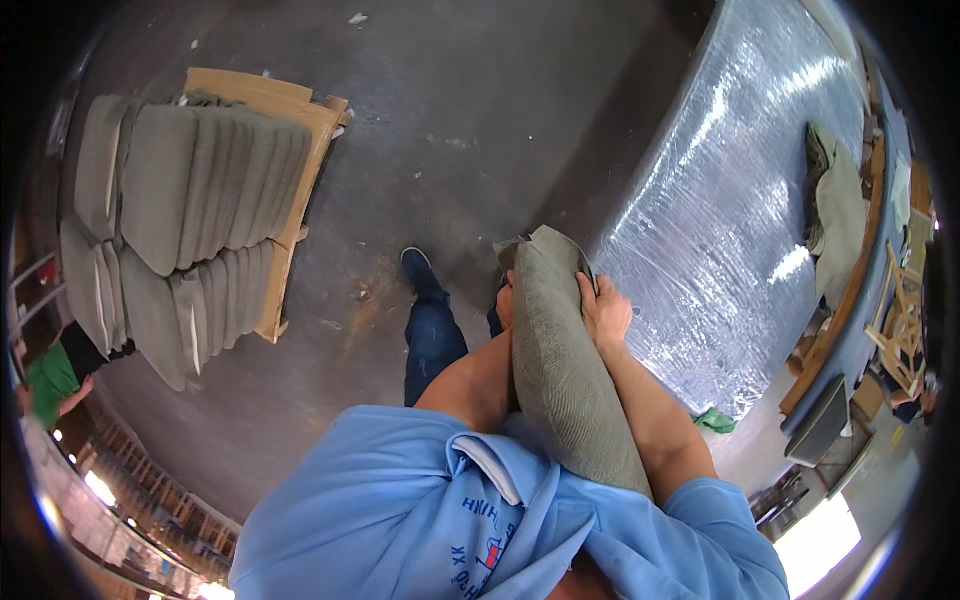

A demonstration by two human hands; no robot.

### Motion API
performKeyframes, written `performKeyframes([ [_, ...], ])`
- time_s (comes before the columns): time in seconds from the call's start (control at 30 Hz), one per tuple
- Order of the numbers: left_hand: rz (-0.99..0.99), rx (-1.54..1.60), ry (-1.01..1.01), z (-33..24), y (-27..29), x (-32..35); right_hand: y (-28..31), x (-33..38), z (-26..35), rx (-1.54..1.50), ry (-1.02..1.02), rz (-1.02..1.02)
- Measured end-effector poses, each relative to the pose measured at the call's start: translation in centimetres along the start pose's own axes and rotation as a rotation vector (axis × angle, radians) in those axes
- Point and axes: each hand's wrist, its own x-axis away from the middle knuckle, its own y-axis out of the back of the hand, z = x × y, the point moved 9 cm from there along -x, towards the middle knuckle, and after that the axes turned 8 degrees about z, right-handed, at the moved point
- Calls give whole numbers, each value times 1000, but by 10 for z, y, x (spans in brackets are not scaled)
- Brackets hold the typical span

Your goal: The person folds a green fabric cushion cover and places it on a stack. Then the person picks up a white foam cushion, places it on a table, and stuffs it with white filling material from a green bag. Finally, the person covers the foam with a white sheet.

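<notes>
A long grey-green upholstered cushion [560, 360] stands on edge against my chest and runs forward between my forearms. My left hand [506, 302] is at its far left side, mostly hidden behind the cushion, with bent fingers pressed to the cover. On the far right side my right hand [604, 308] grips the fabric edge, fingers curled over it. Loose cover fabric [508, 248] sticks out at the cushion's far end. Whatever lies under the cushion is hidden.
To the left, several similar cushions [160, 180] stand stacked on a cardboard-covered pallet [310, 190]. A plastic-wrapped table [700, 220] is on my right, with folded grey-green fabric [838, 210] on it and a green cloth [715, 420] at its near corner. A person in green [55, 385] is at far left.
</notes>
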Motion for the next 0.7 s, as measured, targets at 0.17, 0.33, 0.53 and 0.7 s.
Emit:
performKeyframes([
  [0.17, 53, 63, -60, -4, -8, -6, -8, -14, 14, 3, 75, 24],
  [0.33, 194, 94, -102, -9, 1, 9, -1, -3, 9, -49, 32, 55],
  [0.53, 160, 116, -161, -27, 33, -1, 7, -24, 56, -125, 207, 118],
  [0.7, -17, 4, -151, -39, 34, -6, -5, -44, 66, 44, 120, 98],
])
